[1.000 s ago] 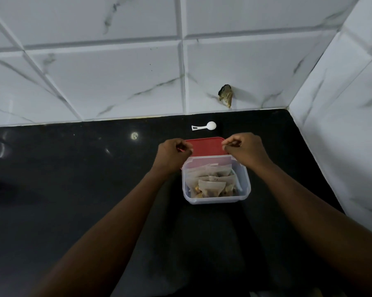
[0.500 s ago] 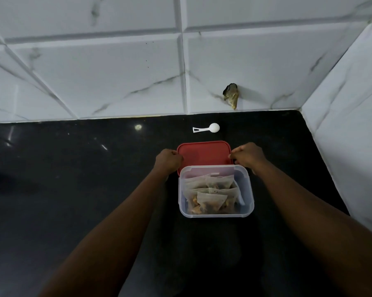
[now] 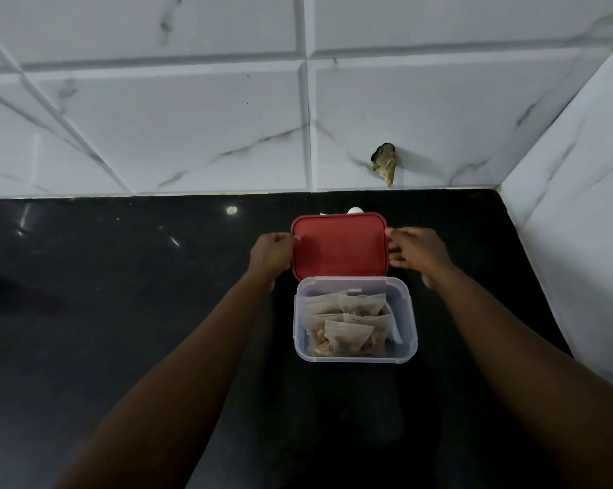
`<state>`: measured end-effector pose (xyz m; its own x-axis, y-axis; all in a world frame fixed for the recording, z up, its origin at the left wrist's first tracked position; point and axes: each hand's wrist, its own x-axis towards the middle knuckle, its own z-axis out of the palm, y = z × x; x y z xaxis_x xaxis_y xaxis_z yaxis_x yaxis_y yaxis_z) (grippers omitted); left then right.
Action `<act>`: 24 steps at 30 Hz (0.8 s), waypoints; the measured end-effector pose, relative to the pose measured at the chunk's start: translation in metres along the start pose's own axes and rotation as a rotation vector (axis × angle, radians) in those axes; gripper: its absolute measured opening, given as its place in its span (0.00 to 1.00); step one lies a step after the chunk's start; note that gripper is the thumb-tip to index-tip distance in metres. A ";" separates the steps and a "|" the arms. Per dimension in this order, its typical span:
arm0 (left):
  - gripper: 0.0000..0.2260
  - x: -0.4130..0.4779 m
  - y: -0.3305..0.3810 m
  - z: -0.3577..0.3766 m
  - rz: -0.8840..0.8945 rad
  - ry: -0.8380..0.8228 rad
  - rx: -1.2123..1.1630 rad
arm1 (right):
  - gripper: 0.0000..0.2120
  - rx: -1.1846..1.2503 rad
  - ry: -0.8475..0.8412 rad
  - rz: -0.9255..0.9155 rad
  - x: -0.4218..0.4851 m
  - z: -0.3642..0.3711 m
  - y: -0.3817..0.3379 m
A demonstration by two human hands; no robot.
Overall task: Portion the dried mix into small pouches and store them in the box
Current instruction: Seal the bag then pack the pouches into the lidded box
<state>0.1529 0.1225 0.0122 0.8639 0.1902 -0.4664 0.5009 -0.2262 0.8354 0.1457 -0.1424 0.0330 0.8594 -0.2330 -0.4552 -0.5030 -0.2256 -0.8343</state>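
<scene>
glossy black countertop [image 3: 121,312] meets white marble-veined wall tiles [image 3: 157,118] in a corner, dim light

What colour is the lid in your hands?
Plain red, no pattern; the lid shows best in the head view.

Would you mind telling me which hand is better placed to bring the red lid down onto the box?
Neither clearly: the left hand grips the red lid by its left edge, the right hand its right edge, behind the open box. Likely both together.
</scene>
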 end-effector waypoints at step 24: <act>0.17 -0.154 -0.040 -0.008 0.311 0.085 -0.248 | 0.17 0.279 0.106 -0.199 -0.135 -0.036 0.073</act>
<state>-0.0009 0.1100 0.0531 0.9595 0.2298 -0.1631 0.1791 -0.0504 0.9825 -0.0103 -0.1609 0.0452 0.9162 -0.3109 -0.2528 -0.2700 -0.0127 -0.9628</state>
